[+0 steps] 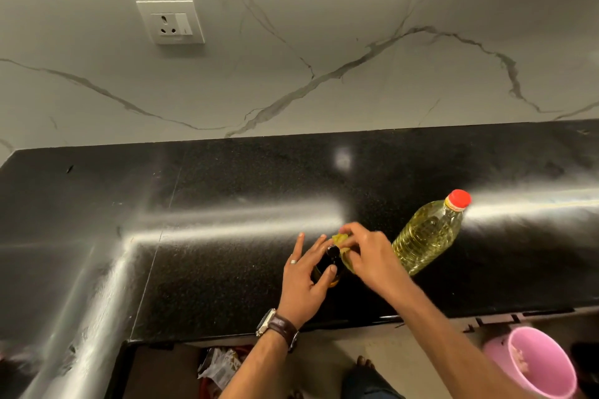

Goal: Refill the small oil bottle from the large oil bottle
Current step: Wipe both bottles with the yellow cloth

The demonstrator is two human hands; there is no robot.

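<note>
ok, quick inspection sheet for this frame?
Surface: black counter, glossy, glare streaks.
Job's things: small dark bottle upright; big oil bottle beside it, red cap on.
Clutter: yellow-green piece at the small bottle's mouth, unclear what.
Grippers: left hand holds the small bottle; right hand pinches the yellow-green piece.
Cables: nothing seen.
Surroundings: marble wall, socket, pink bucket on floor.

The large oil bottle (428, 233) is standing upright on the worktop (227, 191), clear plastic showing pale yellow oil, its red cap (458, 198) sitting closed on top. Just to its left, the small oil bottle (329, 264) is standing upright too, dark and narrow-necked, with a yellowish piece (340, 240) showing at its mouth.
</note>
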